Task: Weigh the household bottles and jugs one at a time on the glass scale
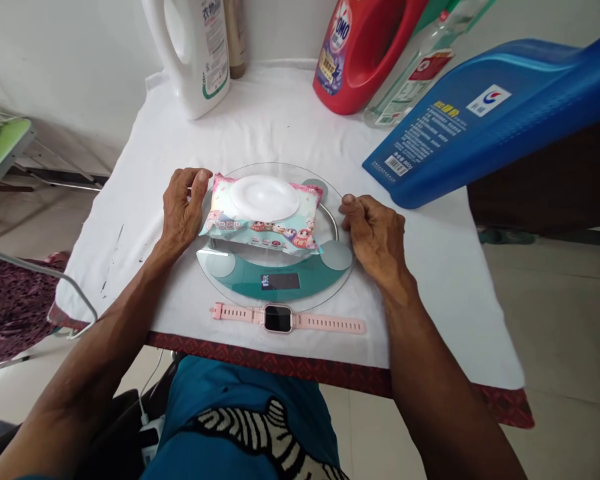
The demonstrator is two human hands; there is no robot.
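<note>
A pack of wet wipes with a white oval lid lies on a round glass scale. Pale digits show on the scale's dark display, too small to read surely. Beside the pack's left end rests my left hand, its fingers loosely curled and its thumb close to the pack's corner. My right hand sits at the scale's right rim, fingers folded in and thumb pointing toward the glass. Neither hand visibly holds anything. A pink-strapped smartwatch lies stretched out flat just in front of the scale.
Along the back of the white cloth stand a white detergent jug, a brown bottle, a red OMO jug and a clear bottle. A large blue bottle stands behind my right hand. A pale cable hangs at left.
</note>
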